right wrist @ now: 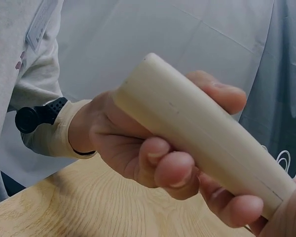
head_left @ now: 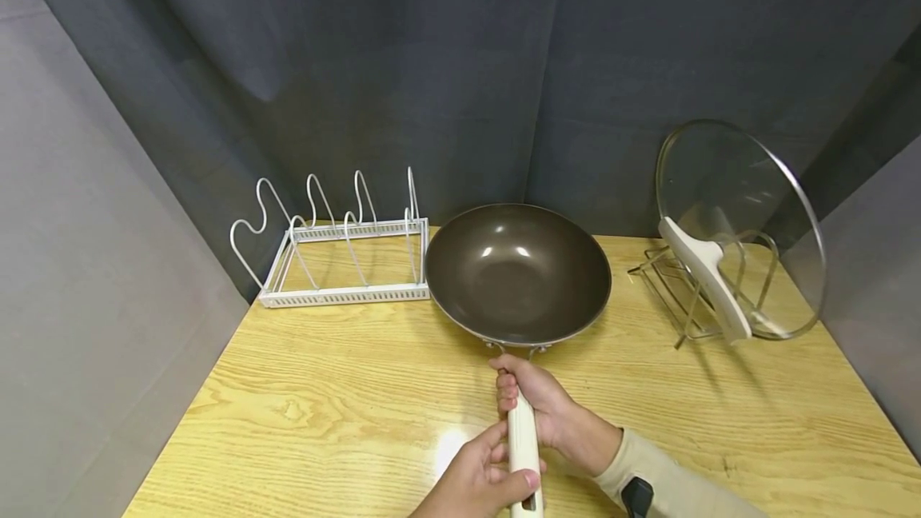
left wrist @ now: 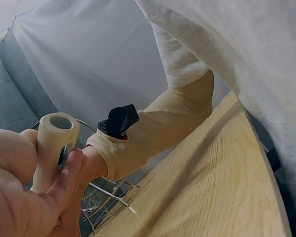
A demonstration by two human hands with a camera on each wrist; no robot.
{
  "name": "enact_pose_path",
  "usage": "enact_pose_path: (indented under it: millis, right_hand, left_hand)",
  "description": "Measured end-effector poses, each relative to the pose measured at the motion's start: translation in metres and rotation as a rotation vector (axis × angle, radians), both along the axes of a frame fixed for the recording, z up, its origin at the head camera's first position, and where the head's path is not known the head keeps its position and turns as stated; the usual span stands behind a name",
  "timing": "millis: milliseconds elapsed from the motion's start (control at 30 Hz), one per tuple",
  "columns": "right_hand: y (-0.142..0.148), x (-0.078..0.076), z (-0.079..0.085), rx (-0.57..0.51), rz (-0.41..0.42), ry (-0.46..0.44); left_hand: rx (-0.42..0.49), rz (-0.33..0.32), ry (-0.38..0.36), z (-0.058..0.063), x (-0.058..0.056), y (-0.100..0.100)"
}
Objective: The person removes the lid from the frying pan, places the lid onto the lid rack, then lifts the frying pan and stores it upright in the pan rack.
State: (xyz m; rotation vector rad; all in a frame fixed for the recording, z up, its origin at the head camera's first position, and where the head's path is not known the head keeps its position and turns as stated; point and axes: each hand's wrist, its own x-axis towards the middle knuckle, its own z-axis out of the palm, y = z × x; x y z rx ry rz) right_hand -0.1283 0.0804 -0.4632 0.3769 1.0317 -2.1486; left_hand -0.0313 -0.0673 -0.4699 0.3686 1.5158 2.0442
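Note:
A dark wok (head_left: pixel 518 274) with a long cream handle (head_left: pixel 523 438) is at the middle of the table, its bowl towards the back. My right hand (head_left: pixel 540 398) grips the handle close to the bowl. Nearer to me, my left hand (head_left: pixel 485 474) holds the handle's end, thumb on top. In the right wrist view, the left hand's fingers (right wrist: pixel 175 170) curl under the handle (right wrist: pixel 197 128), while only a bit of the right hand (right wrist: pixel 291 212) shows at the corner. The left wrist view shows the hollow handle end (left wrist: pixel 59 121) beside the left palm (left wrist: pixel 15 182).
Left of the wok stands a white wire rack (head_left: pixel 345 294) with upright loops. To the right, a glass lid (head_left: pixel 748 182) with a cream handle leans in a small metal stand (head_left: pixel 669 294). A dark curtain (head_left: pixel 432 62) hangs behind the wooden table (head_left: pixel 302 406), with grey walls at both sides.

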Motion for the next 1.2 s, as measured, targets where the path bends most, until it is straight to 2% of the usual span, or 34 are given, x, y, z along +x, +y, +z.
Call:
enact_pose_path:
  millis: [233,400,633,733,933,1200]
  right_hand:
    - [0.000,-0.001,0.001,-0.032,0.007,-0.018]
    - [-0.001,0.000,0.001,-0.029,0.004,-0.019]
    - [0.000,0.003,-0.001,-0.021,-0.005,-0.022]
    - [0.000,0.004,-0.001,-0.031,0.001,-0.007]
    - [-0.001,0.004,0.001,-0.044,-0.002,-0.002]
    - [-0.002,0.004,0.012,-0.059,-0.006,0.008]
  left_hand:
    - [0.019,0.002,0.044,0.000,0.000,0.002]
    - [0.016,0.007,0.042,-0.001,0.001,0.003]
    - [0.024,0.040,-0.066,0.002,0.003,0.002]
    - [0.025,0.037,-0.084,0.003,0.003,0.001]
    - [0.027,0.041,-0.055,0.004,0.003,0.000]
    - [0.005,0.030,-0.031,0.012,0.002,-0.003]
